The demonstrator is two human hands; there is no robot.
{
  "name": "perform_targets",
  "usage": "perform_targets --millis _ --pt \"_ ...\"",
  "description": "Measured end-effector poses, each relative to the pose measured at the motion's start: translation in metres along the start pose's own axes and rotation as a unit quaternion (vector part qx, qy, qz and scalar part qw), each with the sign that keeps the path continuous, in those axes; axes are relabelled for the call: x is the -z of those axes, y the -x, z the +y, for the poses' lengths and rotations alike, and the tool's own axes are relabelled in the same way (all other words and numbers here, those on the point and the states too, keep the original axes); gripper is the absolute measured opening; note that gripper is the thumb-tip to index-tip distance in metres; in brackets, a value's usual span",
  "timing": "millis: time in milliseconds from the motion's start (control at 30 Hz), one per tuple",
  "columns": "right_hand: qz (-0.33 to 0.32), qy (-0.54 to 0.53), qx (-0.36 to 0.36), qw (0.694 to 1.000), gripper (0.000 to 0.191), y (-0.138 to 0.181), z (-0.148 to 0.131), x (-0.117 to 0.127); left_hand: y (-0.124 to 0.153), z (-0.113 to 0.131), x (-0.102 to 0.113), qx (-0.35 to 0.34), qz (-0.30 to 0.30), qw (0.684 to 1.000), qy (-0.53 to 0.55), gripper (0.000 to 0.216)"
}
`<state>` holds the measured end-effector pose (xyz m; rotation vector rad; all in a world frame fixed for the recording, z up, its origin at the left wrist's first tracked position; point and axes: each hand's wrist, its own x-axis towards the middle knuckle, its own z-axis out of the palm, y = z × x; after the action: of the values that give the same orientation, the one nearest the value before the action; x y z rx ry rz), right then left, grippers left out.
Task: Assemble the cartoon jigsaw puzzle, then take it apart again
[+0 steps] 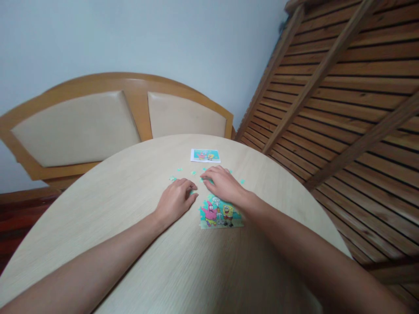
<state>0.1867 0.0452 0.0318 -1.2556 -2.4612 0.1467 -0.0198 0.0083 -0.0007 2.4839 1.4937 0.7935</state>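
A partly assembled jigsaw puzzle [211,218] lies flat on the table, showing a pink starfish, a yellow sponge and a pale figure between them. My left hand [175,198] rests to its upper left, fingers curled, with a bit of a teal puzzle piece [192,192] visible between thumb and fingers. Over the puzzle's top edge reaches my right hand [224,183], covering its upper right part. Its thumb and fingers are apart and point left, close above a small teal piece partly hidden under the fingertips.
Several loose teal pieces, one a puzzle piece [194,172], lie beyond my hands. Farther back is a reference picture card [205,155]. The round table [131,174] meets a padded bench back [140,83] and a slatted wooden panel [343,100] on the right.
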Motion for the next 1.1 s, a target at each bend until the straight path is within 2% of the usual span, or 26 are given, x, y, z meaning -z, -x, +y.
perform_targets --millis 133,267,433,667,867,1100 --pt "-0.015 0.024 0.012 1.0 0.028 -0.03 -0.003 -0.011 0.003 -0.005 0.001 0.015 0.006 0.999 -0.029 0.02" --pt "-0.044 0.045 0.019 0.998 0.029 -0.037 -0.005 -0.022 0.003 -0.006 0.002 0.021 -0.006 1.0 -0.004 0.017" --pt "-0.038 0.053 0.045 0.997 0.025 -0.019 -0.008 -0.021 0.003 -0.007 0.001 0.029 -0.009 0.999 0.038 0.016" --pt "-0.012 0.034 0.082 0.996 0.02 0.021 -0.005 -0.012 0.004 -0.008 -0.002 -0.003 -0.028 0.995 0.096 0.017" --pt "-0.004 -0.034 0.067 0.997 0.018 0.034 -0.006 -0.012 0.006 -0.003 0.001 -0.021 -0.045 0.99 0.131 0.018" --pt "0.022 -0.105 0.003 0.994 0.018 0.034 -0.008 -0.021 0.01 0.002 0.0 0.011 -0.037 0.989 0.14 0.019"
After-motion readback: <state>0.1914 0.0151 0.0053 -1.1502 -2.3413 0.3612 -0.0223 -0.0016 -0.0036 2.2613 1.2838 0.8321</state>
